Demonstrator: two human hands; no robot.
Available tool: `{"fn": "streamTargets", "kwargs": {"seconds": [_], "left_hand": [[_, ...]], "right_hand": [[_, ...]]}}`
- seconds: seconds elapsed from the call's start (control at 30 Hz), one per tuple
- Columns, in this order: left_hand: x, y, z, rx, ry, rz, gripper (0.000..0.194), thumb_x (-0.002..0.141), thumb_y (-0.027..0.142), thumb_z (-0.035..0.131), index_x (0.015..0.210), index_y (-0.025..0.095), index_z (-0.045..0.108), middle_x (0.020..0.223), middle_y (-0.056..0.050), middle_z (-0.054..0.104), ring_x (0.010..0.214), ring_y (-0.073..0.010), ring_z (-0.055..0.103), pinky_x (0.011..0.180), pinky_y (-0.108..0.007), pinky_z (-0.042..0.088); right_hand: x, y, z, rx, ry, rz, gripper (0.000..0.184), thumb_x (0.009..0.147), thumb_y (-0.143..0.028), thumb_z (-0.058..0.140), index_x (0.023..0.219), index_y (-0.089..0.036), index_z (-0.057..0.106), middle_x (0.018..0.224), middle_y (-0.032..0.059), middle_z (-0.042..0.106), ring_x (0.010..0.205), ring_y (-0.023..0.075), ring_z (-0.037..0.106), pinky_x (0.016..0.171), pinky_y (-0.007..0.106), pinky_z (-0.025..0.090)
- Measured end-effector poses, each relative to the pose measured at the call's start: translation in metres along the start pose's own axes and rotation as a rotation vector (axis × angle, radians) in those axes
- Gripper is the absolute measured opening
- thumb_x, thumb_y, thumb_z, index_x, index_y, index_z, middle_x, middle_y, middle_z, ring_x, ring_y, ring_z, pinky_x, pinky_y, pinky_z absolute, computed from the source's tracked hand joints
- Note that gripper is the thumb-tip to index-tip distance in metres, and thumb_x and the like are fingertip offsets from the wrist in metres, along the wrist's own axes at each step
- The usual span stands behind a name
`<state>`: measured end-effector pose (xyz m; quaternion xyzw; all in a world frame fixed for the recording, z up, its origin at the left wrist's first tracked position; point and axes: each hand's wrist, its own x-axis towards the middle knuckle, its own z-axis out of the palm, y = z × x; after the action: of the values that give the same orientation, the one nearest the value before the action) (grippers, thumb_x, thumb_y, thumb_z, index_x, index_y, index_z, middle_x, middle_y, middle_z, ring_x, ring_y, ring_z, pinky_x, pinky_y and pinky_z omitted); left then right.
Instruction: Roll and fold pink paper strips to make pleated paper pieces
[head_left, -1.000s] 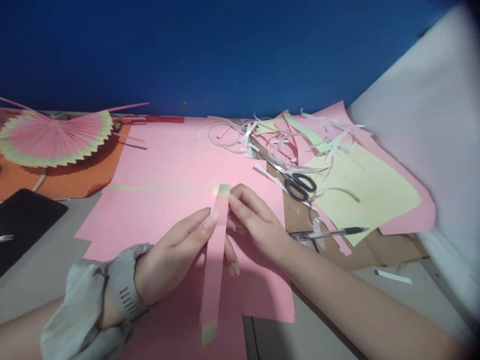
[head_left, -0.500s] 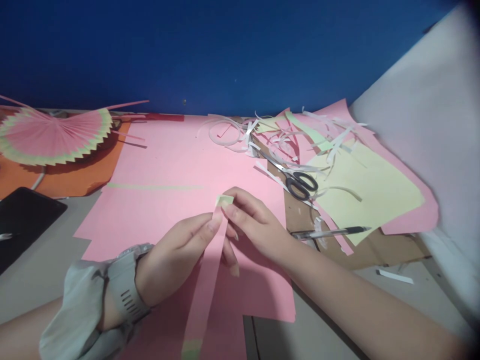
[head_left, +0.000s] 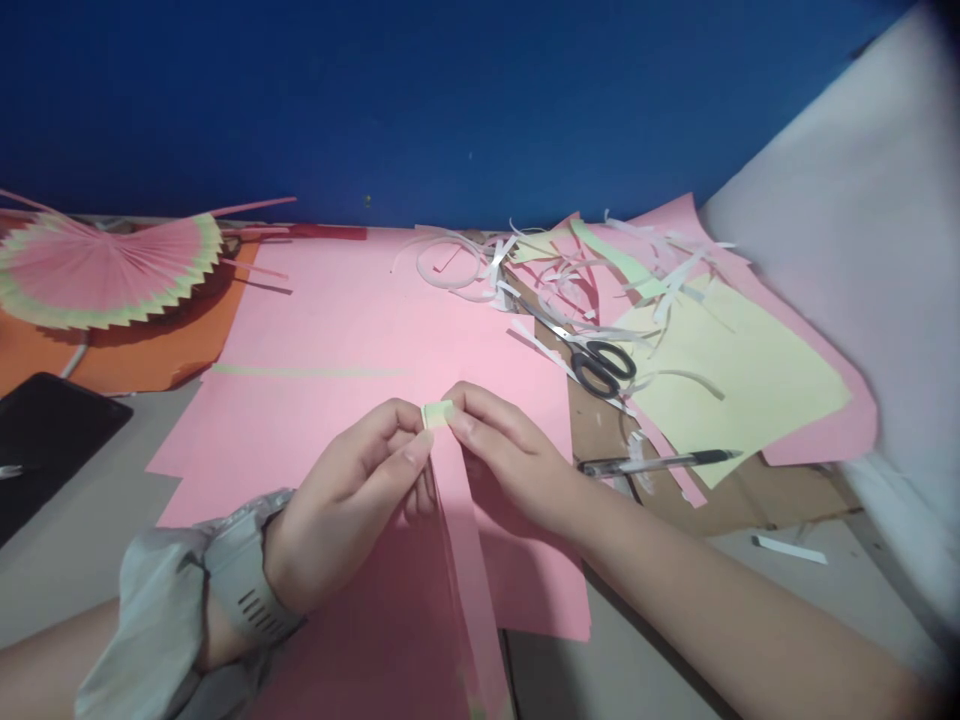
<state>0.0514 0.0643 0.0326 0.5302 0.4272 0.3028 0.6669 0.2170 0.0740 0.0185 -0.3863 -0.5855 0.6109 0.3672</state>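
Note:
A long, narrow folded paper strip [head_left: 459, 520], pink with pale green ends, hangs toward me between both hands. My left hand [head_left: 367, 475] pinches its upper end from the left, thumb on top. From the right, my right hand [head_left: 502, 440] grips the same green-tipped end between thumb and forefinger. Below the hands the strip's layers stand slightly apart. Under them lie large pink paper sheets [head_left: 322, 310], one with a thin green line across it. At the far left a pleated paper fan [head_left: 112, 270], pink with a yellow-green zigzag rim, rests on orange paper [head_left: 172, 360].
Black-handled scissors [head_left: 600, 365] lie right of the hands, amid thin paper scraps [head_left: 562, 280]. A pen [head_left: 667, 463] crosses the cardboard [head_left: 757, 505] near a pale yellow sheet [head_left: 750, 380]. A black tablet-like device [head_left: 56, 450] is at left. A blue wall [head_left: 450, 110] stands behind.
The strip's lower end has swung left, then right, and its layers have parted slightly. My left fingers have moved up to the green end; both hands remain close together.

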Motion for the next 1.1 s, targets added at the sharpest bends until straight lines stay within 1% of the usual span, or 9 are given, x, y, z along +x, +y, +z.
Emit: {"fn": "streamTargets", "kwargs": {"seconds": [0.17, 0.37, 0.5, 0.6, 0.67, 0.8, 0.9, 1.0, 1.1], "left_hand": [[0.0, -0.001, -0.002, 0.103, 0.036, -0.011, 0.021, 0.092, 0.03, 0.04, 0.074, 0.02, 0.046, 0.054, 0.008, 0.051, 0.051, -0.0061, 0.046, 0.053, -0.018, 0.036], [0.001, -0.002, -0.003, 0.255, 0.056, 0.006, 0.021, 0.089, 0.028, 0.043, 0.069, 0.021, 0.042, 0.05, 0.009, 0.048, 0.048, -0.006, 0.046, 0.051, -0.017, 0.036], [0.002, -0.002, -0.003, 0.448, 0.095, 0.009, 0.02, 0.089, 0.029, 0.041, 0.07, 0.021, 0.043, 0.053, 0.008, 0.046, 0.05, -0.0074, 0.044, 0.05, -0.019, 0.034], [0.002, -0.001, -0.004, 0.601, 0.088, 0.01, 0.02, 0.088, 0.028, 0.041, 0.07, 0.021, 0.043, 0.055, 0.008, 0.045, 0.05, -0.0076, 0.04, 0.05, -0.02, 0.032], [0.003, 0.0, -0.004, 0.637, 0.079, 0.009, 0.018, 0.087, 0.026, 0.042, 0.07, 0.02, 0.043, 0.054, 0.008, 0.045, 0.049, -0.0077, 0.04, 0.049, -0.02, 0.031], [0.003, 0.001, -0.006, 0.524, 0.026, 0.014, 0.019, 0.089, 0.028, 0.04, 0.072, 0.021, 0.043, 0.054, 0.007, 0.051, 0.05, -0.0085, 0.047, 0.051, -0.02, 0.035], [0.004, 0.0, -0.007, 0.475, 0.009, 0.042, 0.02, 0.089, 0.03, 0.04, 0.072, 0.021, 0.043, 0.055, 0.007, 0.051, 0.051, -0.0082, 0.047, 0.052, -0.019, 0.037], [0.003, -0.001, -0.007, 0.562, 0.032, 0.059, 0.02, 0.088, 0.029, 0.041, 0.071, 0.021, 0.043, 0.053, 0.008, 0.045, 0.049, -0.0077, 0.041, 0.049, -0.019, 0.033], [0.003, -0.001, -0.007, 0.718, 0.047, 0.069, 0.019, 0.086, 0.025, 0.043, 0.068, 0.02, 0.041, 0.052, 0.009, 0.037, 0.047, -0.0073, 0.034, 0.047, -0.02, 0.027]], "right_hand": [[-0.001, 0.0, 0.002, -0.103, -0.006, -0.027, 0.02, 0.091, -0.031, 0.041, 0.076, -0.019, 0.044, 0.07, -0.0035, 0.039, 0.067, 0.0105, 0.04, 0.065, 0.025, 0.034], [-0.003, 0.0, 0.004, -0.299, 0.07, -0.031, 0.019, 0.088, -0.025, 0.043, 0.071, -0.02, 0.039, 0.062, -0.0061, 0.032, 0.056, 0.0086, 0.032, 0.051, 0.021, 0.027], [-0.005, -0.003, 0.007, -0.406, 0.076, 0.014, 0.017, 0.085, -0.021, 0.045, 0.07, -0.02, 0.036, 0.059, -0.0067, 0.034, 0.053, 0.0079, 0.033, 0.049, 0.021, 0.025], [-0.004, -0.005, 0.008, -0.535, 0.081, 0.011, 0.019, 0.08, -0.017, 0.047, 0.066, -0.02, 0.034, 0.059, -0.0063, 0.035, 0.053, 0.0079, 0.032, 0.049, 0.022, 0.023], [-0.004, -0.006, 0.009, -0.591, 0.086, 0.001, 0.02, 0.08, -0.016, 0.047, 0.064, -0.02, 0.033, 0.059, -0.0061, 0.035, 0.053, 0.0079, 0.033, 0.05, 0.022, 0.023], [-0.005, -0.005, 0.01, -0.586, 0.109, -0.029, 0.021, 0.081, -0.018, 0.045, 0.065, -0.02, 0.033, 0.059, -0.0062, 0.034, 0.053, 0.0077, 0.032, 0.05, 0.022, 0.024], [-0.007, -0.005, 0.01, -0.564, 0.121, -0.042, 0.02, 0.082, -0.02, 0.045, 0.066, -0.02, 0.034, 0.059, -0.0063, 0.034, 0.052, 0.0075, 0.032, 0.049, 0.021, 0.025], [-0.007, -0.006, 0.011, -0.58, 0.121, -0.023, 0.02, 0.08, -0.018, 0.047, 0.065, -0.02, 0.034, 0.057, -0.0066, 0.034, 0.051, 0.0073, 0.032, 0.048, 0.021, 0.024], [-0.007, -0.007, 0.011, -0.552, 0.105, 0.012, 0.022, 0.077, -0.015, 0.048, 0.063, -0.02, 0.032, 0.056, -0.0069, 0.032, 0.051, 0.0072, 0.03, 0.046, 0.021, 0.022]]}}
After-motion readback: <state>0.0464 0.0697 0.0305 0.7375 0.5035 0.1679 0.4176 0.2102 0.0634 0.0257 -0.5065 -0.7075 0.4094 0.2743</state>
